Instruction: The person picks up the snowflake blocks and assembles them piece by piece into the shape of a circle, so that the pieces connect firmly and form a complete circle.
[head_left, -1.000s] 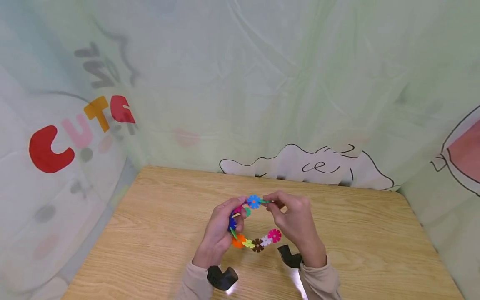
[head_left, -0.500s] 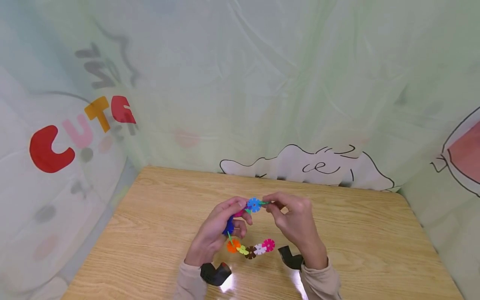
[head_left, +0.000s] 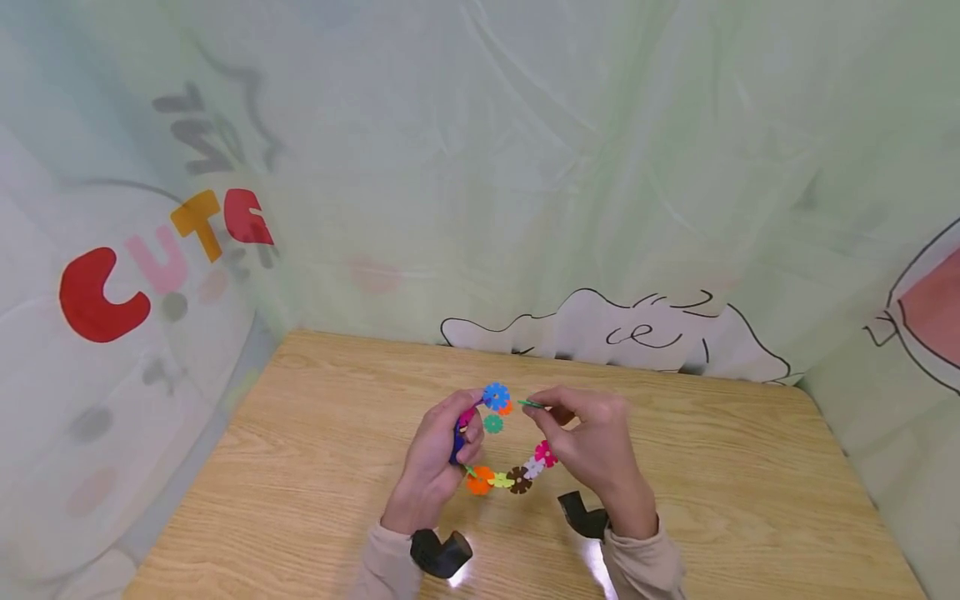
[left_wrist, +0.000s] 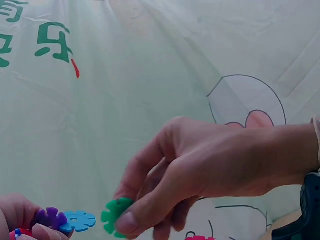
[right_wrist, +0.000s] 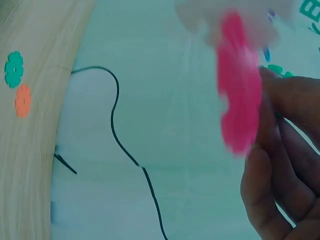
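My left hand (head_left: 435, 454) grips a chain of linked plastic snowflake discs. Its upper end is a light blue disc (head_left: 496, 397), joined to a purple disc (left_wrist: 50, 218) beside my fingers. The chain curves down past the palm through an orange disc (head_left: 481, 480), a yellow one and a brown disc (head_left: 518, 480) to a white disc and a pink disc (head_left: 545, 454), which hangs below my right hand (head_left: 588, 425). Between thumb and fingertips, the right hand pinches a green snowflake disc (left_wrist: 114, 218). A small gap separates it from the light blue disc.
On the wooden table (head_left: 322, 433) lie a loose teal disc (right_wrist: 14, 69) and a loose orange disc (right_wrist: 23, 100), beyond the chain. Printed cloth (head_left: 480, 208) stands along the back and both sides. Black mounts (head_left: 441, 553) sit on the wrists.
The green disc and the light blue disc, touching before, now stand apart. My left hand dipped with the chain, then rose again. The right hand has barely moved.
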